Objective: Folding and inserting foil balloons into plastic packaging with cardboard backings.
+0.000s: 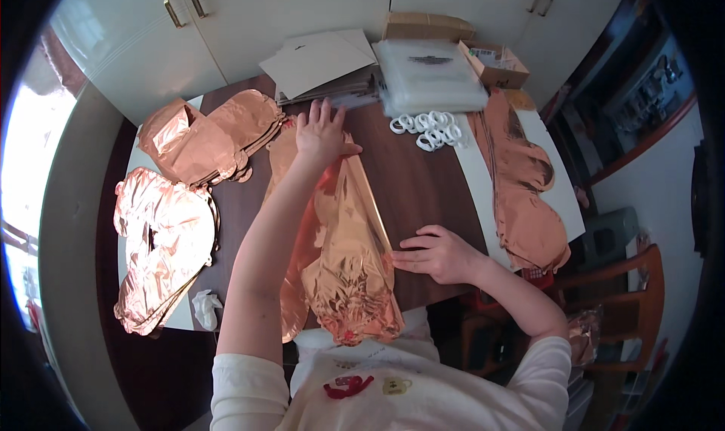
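A flat, uninflated rose-gold foil balloon (351, 253) lies lengthwise on the dark wood table in front of me, its near end by the table's front edge. More of the same foil shows under it on the left. At the balloon's far end, my left hand (323, 136) presses down flat with the fingers spread. On its right edge, about halfway along, rest the fingertips of my right hand (439, 256). Those fingers are stretched out, and nothing shows in the palm.
Foil balloon piles lie at upper left (219, 136), lower left (170, 238) and right (529, 212). Behind are white sheets (321, 63), clear plastic bags (430, 76), white rings (429, 129) and a small cardboard box (498, 70). Crumpled tissue (205, 310) sits front left; a wooden chair (642, 310) stands right.
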Demonstrator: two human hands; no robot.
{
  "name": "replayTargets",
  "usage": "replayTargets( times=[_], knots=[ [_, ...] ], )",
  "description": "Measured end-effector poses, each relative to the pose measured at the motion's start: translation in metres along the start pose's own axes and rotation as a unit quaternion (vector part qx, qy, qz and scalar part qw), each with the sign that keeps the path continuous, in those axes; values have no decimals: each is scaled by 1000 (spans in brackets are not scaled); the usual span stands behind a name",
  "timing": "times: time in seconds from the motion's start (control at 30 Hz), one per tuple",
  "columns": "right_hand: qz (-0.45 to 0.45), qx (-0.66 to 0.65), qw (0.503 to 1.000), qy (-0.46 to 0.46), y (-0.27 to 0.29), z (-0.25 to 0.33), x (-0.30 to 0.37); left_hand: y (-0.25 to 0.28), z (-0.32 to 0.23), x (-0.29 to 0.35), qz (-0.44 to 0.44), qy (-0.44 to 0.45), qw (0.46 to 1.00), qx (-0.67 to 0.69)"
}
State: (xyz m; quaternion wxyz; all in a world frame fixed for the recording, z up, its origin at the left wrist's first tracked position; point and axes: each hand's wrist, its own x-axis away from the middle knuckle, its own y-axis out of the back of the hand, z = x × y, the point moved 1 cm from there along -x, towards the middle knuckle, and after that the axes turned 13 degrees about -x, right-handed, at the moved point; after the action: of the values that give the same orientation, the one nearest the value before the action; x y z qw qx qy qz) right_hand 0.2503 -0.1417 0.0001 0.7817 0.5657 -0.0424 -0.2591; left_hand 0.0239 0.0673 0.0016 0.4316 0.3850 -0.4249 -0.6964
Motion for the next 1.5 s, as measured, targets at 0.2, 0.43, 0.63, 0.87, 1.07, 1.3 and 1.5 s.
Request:
replayTargets(
  times=[0.2,0.43,0.63,0.87,1.07,1.3,1.5],
  knots=[
    [-21,-9,1000,-7,-4,2,3,-9,1,-9,-42,53,998,-13],
    [-50,-29,998,-38,-15,14,5,-13,6,10,-206,56,976,34],
    [-89,-51,992,-69,-22,30,19,39,43,92,-123,-49,975,178],
    [-196,-143,952,-190,-5,-10,-17,37,83,201,60,-51,977,200],
    [-149,-79,954,-246,-21,-63,-70,28,79,214,59,-85,975,197],
    [-79,12,952,-295,-27,-75,-93,24,69,208,22,-111,976,187],
    [-65,18,954,-291,-24,-75,-94,23,64,200,15,-126,974,186]
  ],
)
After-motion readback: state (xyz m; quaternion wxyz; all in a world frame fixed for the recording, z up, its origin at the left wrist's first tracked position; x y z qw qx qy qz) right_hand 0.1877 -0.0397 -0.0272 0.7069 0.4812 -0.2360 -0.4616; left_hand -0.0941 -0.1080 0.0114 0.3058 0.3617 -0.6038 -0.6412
